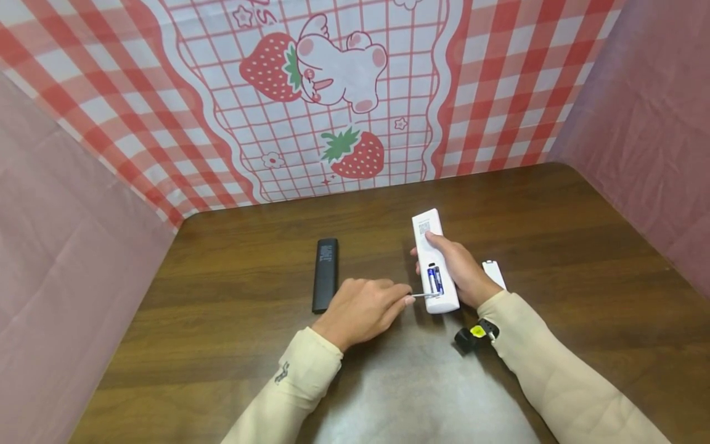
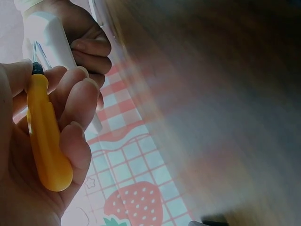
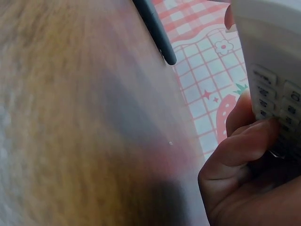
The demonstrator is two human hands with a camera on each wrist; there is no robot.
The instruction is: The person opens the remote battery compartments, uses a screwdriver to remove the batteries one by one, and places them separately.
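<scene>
We judge the white remote (image 1: 428, 256) light, stiff and slightly slippery, best held by its long sides; our right hand (image 1: 465, 272) curls its fingers round it over the bench (image 1: 222, 308); our left hand (image 1: 363, 309) pinches a screwdriver (image 2: 43, 125) between its fingers, the shaft (image 1: 423, 295) reaching the batteries (image 1: 435, 280); the head view alone shows those batteries, the left wrist view the orange handle (image 2: 49, 157), the right wrist view the keys (image 3: 266, 91).

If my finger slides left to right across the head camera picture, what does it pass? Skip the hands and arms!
Left pink cloth → long black gadget → white remote → small white piece → right pink cloth.
</scene>
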